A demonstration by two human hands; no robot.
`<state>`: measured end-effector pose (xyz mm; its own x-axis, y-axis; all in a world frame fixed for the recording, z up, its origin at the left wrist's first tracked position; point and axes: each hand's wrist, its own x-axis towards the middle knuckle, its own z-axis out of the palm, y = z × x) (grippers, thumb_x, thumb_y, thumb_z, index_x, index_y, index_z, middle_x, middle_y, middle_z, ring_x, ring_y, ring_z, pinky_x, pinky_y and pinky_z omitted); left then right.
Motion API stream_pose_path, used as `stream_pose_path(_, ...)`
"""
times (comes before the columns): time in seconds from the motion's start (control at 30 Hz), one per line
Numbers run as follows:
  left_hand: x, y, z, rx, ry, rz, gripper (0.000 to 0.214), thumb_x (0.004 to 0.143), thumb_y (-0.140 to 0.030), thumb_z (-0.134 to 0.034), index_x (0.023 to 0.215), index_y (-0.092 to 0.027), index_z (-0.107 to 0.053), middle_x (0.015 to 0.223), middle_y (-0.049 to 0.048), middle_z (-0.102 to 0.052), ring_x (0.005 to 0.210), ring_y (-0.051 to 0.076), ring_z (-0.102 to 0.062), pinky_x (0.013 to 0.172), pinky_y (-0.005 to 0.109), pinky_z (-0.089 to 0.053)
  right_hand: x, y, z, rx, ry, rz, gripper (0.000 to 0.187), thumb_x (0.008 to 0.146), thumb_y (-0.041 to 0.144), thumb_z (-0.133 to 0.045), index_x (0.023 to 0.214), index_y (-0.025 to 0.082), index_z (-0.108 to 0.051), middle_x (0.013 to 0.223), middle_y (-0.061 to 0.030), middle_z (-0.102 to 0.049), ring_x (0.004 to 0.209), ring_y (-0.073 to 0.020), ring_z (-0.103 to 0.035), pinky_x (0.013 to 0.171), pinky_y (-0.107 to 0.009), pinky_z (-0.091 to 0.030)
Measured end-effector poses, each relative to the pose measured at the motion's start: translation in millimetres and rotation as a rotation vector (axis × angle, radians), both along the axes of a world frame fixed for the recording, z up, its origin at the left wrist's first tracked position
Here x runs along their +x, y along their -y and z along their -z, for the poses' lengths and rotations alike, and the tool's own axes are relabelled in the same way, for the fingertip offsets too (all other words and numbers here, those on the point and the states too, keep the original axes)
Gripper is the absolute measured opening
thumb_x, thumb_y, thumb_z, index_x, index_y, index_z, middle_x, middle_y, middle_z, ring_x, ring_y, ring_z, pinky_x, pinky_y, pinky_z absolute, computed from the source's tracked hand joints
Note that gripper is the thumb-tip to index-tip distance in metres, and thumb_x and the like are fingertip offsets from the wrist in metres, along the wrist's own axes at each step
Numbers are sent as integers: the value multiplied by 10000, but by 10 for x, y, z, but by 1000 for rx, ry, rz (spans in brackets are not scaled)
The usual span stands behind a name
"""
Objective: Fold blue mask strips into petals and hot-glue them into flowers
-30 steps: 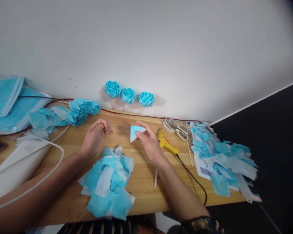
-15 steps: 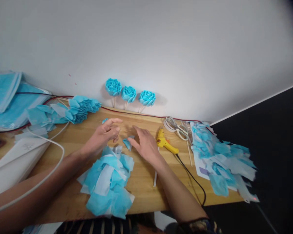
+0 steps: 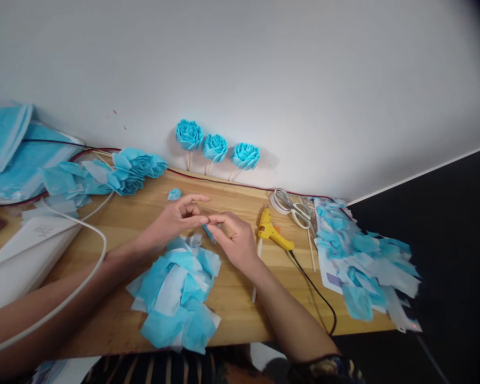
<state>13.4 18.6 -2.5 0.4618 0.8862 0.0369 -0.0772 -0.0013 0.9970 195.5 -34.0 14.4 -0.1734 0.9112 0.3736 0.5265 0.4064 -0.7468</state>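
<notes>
My left hand (image 3: 184,214) is over the wooden tabletop, its index finger stretched out above the thumb. The thumb tip meets the fingertips of my right hand (image 3: 235,238). My right fingers are bent together in a pinch there; anything between them is too small or hidden to make out. Just below the fingertips shows a folded blue fabric piece (image 3: 208,233), partly covered by my right hand. Another small folded blue piece (image 3: 175,193) lies behind my left hand. A pile of blue and white fabric pieces (image 3: 180,293) lies in front of my wrists.
A yellow glue gun (image 3: 267,226) with a black cord lies right of my hand, near scissors (image 3: 300,214). Three blue fabric roses (image 3: 215,148) on sticks stand against the wall. More fabric pieces (image 3: 358,256) are at right. A white box (image 3: 28,261) and cable (image 3: 102,245) are at left.
My hands have come together from being apart, so their fingertips now meet. My right hand now partly covers the folded blue piece. The view has tilted slightly.
</notes>
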Motion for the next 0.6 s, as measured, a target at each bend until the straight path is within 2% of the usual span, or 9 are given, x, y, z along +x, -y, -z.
stream_pose_path(0.23, 23, 47, -55, 9, 10, -13, 363, 743, -269, -770, 1086, -198, -674, 605, -64, -501, 515, 103, -434, 486, 215, -333, -11, 14, -17, -89, -15, 36, 173, 900, 304, -583, 852, 250, -739, 791, -11, -741, 728, -170, -652, 761, -315, -503)
stream_pose_path(0.33, 16, 58, -56, 15, 4, -46, 308, 767, -280, -755, 1060, -206, -697, 632, -46, -526, 551, 115, -464, 510, 222, -358, -8, -5, -11, -250, -156, 39, 175, 874, 325, -592, 844, 230, -737, 778, -12, -739, 688, -157, -638, 699, -287, -501)
stream_pose_path(0.43, 7, 52, -59, 54, 0, -167, 204, 825, -321, -690, 996, -216, -728, 632, -32, -534, 595, 132, -490, 547, 229, -384, 5, -35, 2, -393, -350, 26, 209, 870, 369, -604, 897, 217, -745, 751, -11, -722, 681, -149, -633, 666, -265, -496)
stream_pose_path(0.5, 11, 52, -69, 79, -13, -202, 171, 847, -331, -655, 933, -212, -743, 628, -24, -556, 607, 140, -508, 568, 235, -404, 18, -49, 7, -399, -410, 25, 220, 875, 376, -607, 915, 216, -752, 733, -6, -702, 703, -148, -631, 685, -262, -496)
stream_pose_path(0.6, 32, 68, -82, 116, -56, -136, 133, 806, -301, -694, 873, -201, -751, 738, 10, -683, 679, 163, -588, 618, 249, -450, 31, -52, 8, -386, -419, 6, 242, 892, 384, -589, 923, 214, -759, 715, -2, -678, 709, -147, -623, 701, -265, -492)
